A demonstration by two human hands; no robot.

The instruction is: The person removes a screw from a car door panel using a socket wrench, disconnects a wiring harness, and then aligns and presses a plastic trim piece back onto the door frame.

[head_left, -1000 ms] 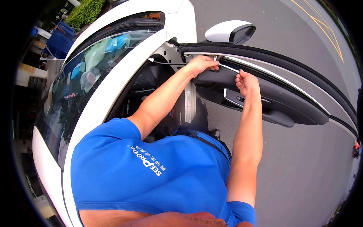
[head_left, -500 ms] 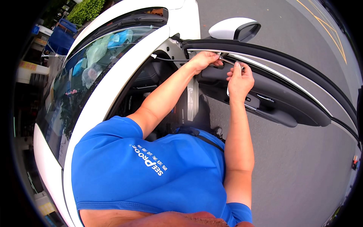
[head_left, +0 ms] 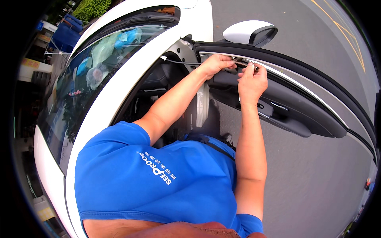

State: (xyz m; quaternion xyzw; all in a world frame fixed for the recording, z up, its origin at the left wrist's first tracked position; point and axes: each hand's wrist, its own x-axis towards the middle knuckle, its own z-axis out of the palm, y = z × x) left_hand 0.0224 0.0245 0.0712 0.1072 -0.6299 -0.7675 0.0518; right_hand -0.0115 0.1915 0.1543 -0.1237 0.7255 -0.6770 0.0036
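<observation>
An open car door (head_left: 274, 101) with a dark inner panel stretches out in front of me to the right. Both my hands are at its upper front part, just below the window line. The fingers of my left hand (head_left: 215, 66) are pinched together at the front corner of the panel; what lies between them is too small to make out. Just to the right, my right hand (head_left: 253, 84) is closed on a slim metal tool (head_left: 256, 69), whose round end sticks out past the thumb. The tool's other end reaches toward my left fingertips.
A white side mirror (head_left: 243, 31) stands out beyond the door. On the left is the white car body (head_left: 115, 95), its windscreen (head_left: 105, 67) showing blue and clear plastic inside. A thin dark cable (head_left: 178, 62) with a white plug runs behind my left wrist. Grey pavement (head_left: 309, 178) lies below the door.
My right hand has risen slightly toward the door's window line, and the tool has tilted a little. The left hand stays at the same corner. The whole view has shifted slightly.
</observation>
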